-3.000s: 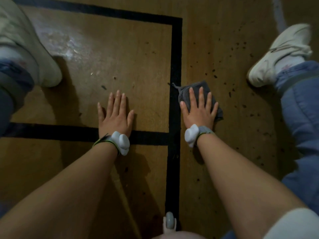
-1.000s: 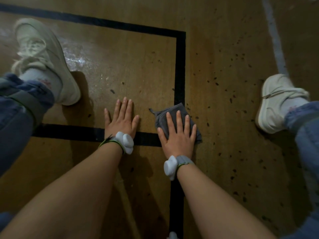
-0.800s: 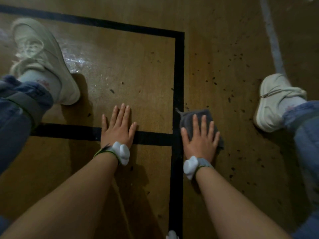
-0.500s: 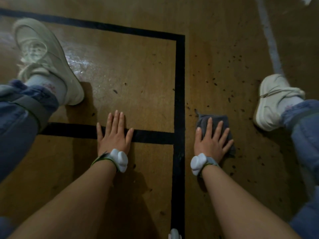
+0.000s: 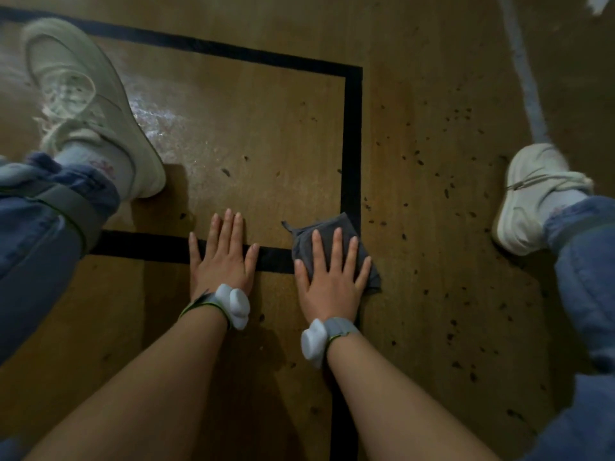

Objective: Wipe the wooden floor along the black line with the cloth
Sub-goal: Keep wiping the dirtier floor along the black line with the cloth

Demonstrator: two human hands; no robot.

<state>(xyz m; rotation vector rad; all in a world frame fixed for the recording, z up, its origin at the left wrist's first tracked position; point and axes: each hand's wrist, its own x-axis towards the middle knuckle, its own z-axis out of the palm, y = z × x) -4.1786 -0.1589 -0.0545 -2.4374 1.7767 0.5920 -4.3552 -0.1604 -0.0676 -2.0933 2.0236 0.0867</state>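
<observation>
**Right palm flat on cloth at the line junction**

Right hand [image 5: 332, 281]: flat, fingers straight and spread, pressing the cloth [image 5: 336, 222]; nothing clenched. Cloth: dark grey, soft, creased, roughly square. It covers the spot where the black line [image 5: 352, 144] meets its crosswise branch. Left hand [image 5: 223, 261]: flat, empty, just left, fingers across that branch. Wooden floor [image 5: 266, 144]: glossy brown, with dark specks [image 5: 449, 128] right of the line. Open floor runs right to the right shoe [image 5: 529, 194] and far along the line to its corner.
</observation>
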